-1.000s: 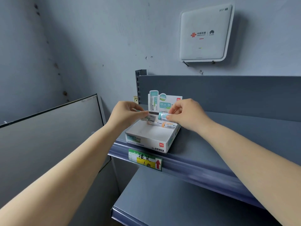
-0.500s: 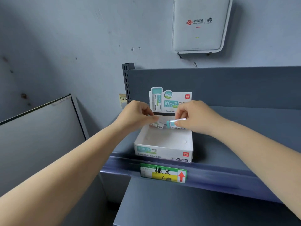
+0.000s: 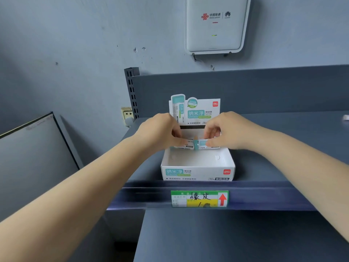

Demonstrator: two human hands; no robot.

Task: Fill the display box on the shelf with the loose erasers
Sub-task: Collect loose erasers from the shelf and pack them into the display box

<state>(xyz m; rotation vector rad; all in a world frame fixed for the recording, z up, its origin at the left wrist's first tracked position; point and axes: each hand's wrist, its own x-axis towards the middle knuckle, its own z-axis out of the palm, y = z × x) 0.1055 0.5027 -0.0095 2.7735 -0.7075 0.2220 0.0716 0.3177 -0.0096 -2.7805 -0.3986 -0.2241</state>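
1. We see a white display box [image 3: 198, 172] standing at the front edge of a grey shelf [image 3: 283, 144], its printed header card upright at the back; the front part of its tray shows bare white.
2. The left hand [image 3: 160, 133] curls its fingers round one wrapped eraser [image 3: 186, 146], held over the rear of the tray.
3. The right hand [image 3: 230, 132] pinches a second eraser with a teal end [image 3: 203, 143]; the two erasers meet end to end.
4. Below the box a green and yellow price label [image 3: 199, 198] with a red arrow sits in the shelf rail; a white router [image 3: 215, 25] hangs on the wall above.
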